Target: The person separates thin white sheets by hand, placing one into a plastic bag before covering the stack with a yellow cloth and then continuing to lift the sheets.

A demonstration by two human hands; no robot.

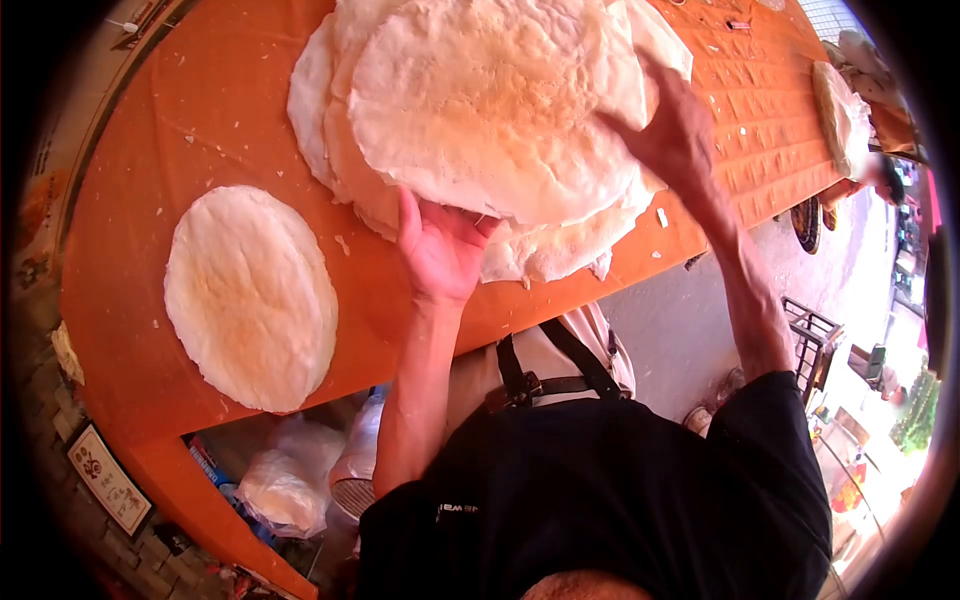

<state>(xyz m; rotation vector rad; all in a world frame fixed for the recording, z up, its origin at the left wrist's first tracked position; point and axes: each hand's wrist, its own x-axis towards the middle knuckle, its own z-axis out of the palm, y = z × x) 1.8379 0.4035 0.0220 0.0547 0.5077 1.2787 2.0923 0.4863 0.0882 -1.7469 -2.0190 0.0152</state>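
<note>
A stack of large, pale, floury flatbreads [470, 110] lies on an orange table, with uneven layers showing at its edges. My left hand [445, 250] is palm up at the near edge of the top flatbread. Its fingers reach beneath the rim, partly hidden, and the thumb rests against the edge. My right hand [675, 130] hovers over the stack's right side, thumb and fingers spread and slightly blurred. Left of the stack, a separate oval pile of flatbread [250, 300] lies flat.
The orange tabletop [120, 350] carries scattered crumbs, and its right part is ridged. More flatbread [842, 120] lies at the far right end, near another person. Plastic bags [290, 480] sit below the table. A dark metal rack [812, 335] stands at the right.
</note>
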